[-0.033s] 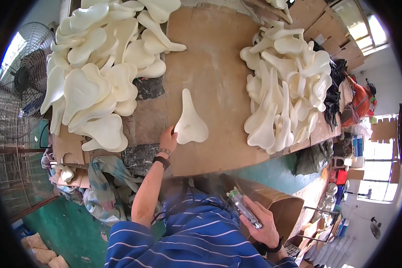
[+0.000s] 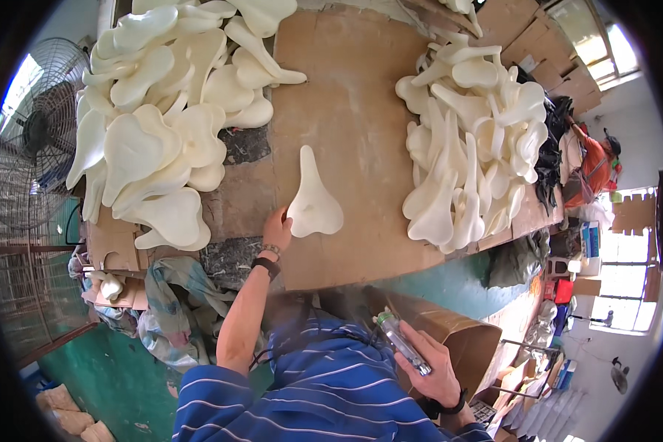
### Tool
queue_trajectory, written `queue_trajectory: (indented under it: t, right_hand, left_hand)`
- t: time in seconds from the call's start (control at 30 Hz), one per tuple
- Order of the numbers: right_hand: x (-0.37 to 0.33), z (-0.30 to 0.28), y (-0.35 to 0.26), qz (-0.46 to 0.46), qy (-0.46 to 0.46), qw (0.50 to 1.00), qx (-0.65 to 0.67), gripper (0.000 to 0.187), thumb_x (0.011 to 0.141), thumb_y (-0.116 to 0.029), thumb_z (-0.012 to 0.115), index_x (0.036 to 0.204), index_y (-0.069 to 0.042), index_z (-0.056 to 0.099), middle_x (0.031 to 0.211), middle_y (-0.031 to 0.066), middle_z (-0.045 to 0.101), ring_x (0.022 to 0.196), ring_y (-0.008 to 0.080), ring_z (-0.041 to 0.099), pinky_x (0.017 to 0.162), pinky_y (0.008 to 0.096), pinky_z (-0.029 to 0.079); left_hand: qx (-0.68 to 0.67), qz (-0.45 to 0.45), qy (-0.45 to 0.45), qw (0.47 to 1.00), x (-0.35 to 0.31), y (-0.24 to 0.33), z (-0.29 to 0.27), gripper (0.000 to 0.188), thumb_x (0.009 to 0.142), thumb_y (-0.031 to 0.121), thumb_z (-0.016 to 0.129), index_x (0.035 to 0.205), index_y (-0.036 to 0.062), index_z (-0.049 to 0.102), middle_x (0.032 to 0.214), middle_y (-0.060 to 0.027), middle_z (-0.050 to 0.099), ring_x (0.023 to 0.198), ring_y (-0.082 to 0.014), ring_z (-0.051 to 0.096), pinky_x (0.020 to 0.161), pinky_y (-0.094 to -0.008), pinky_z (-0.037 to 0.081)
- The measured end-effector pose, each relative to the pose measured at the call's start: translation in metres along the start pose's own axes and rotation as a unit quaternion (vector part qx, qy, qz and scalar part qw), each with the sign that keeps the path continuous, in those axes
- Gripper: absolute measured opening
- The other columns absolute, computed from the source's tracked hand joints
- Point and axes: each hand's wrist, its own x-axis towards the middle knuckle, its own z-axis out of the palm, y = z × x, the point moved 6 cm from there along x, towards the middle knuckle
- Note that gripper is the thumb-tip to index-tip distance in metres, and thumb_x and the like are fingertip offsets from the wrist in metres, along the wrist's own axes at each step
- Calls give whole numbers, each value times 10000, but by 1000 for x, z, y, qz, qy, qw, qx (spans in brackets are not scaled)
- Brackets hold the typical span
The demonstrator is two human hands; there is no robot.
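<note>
Though two hands [image 2: 276,230], one central pad [image 2: 316,208]

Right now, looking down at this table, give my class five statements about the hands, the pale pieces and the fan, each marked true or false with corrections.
1. The left hand touches the lone pale piece on the cardboard sheet. True.
2. The lone pale piece's narrow end points toward the person. False: it points away.
3. The right hand is empty. False: it holds a tube-like object with a green end.
4. Similar pieces lie heaped in a left pile and a right pile. True.
5. The large fan stands beyond the right pile. False: it is beyond the left pile.
</note>
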Motion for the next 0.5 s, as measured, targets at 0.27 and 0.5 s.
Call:
queue_trajectory:
  t: [0.27,0.5]
  right_hand:
    - [18,-22,-9,-25,104,994,6,502,891,-68,734,1354,71,597,1067,199,710,885,269,705,784,330,545]
    - [-1,-23,-1,27,63,998,16,589,824,38,742,1391,34,583,955,183,681,786,276,675,726,326,536]
  left_hand:
    - [-35,-14,-11,999,3,3,-4,376,940,175,640,1290,39,636,1156,-233,663,1073,-404,637,929,-481,506]
    - [-20,18,-11,1000,11,-5,0,370,931,179,647,1273,38,646,1115,-219,682,1033,-386,659,905,-468,516]
